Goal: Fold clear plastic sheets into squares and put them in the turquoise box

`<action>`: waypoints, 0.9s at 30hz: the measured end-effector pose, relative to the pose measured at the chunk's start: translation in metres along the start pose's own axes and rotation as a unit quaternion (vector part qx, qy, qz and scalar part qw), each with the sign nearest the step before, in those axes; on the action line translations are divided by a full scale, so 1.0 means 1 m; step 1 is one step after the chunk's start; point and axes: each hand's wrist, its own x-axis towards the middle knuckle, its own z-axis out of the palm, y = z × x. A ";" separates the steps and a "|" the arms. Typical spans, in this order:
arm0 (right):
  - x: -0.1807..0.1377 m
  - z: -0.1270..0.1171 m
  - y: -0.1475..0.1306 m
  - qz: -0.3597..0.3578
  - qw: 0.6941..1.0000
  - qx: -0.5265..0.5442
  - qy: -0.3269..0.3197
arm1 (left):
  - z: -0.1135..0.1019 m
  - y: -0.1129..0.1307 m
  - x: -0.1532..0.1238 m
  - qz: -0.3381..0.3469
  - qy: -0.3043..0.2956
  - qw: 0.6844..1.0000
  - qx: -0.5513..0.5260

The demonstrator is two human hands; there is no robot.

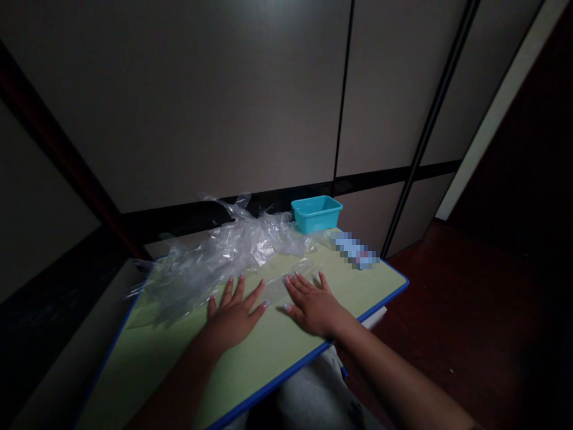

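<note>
Crumpled clear plastic (224,257) is heaped left of center on the yellow-green counter (268,358). Below it, my left hand (235,321) lies with fingers splayed, gripping nothing. At center, 1 flat clear plastic piece (275,289) stretches toward my right hand (317,306), fingers extended, unclenched. Right of center: a turquoise bin (317,222), then a pixelated packet (355,251).

One table (268,352). Around its middle: one left hand (230,324) at nine o'clock, one right hand (316,307) at three, one flat plastic piece (276,291) at twelve, one blue tub (317,222) at one, one blurry thing (356,251) at two. One plastic heap (233,248) at eleven, too messy to count.
</note>
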 end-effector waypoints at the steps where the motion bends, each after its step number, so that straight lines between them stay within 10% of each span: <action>1: -0.001 -0.001 0.005 0.002 1.000 -0.004 -0.003 | 0.000 0.000 0.000 0.000 0.000 1.000 -0.001; 27: -0.007 -0.006 0.066 0.230 0.968 -0.095 0.040 | -0.002 0.000 -0.001 -0.003 -0.014 1.000 -0.010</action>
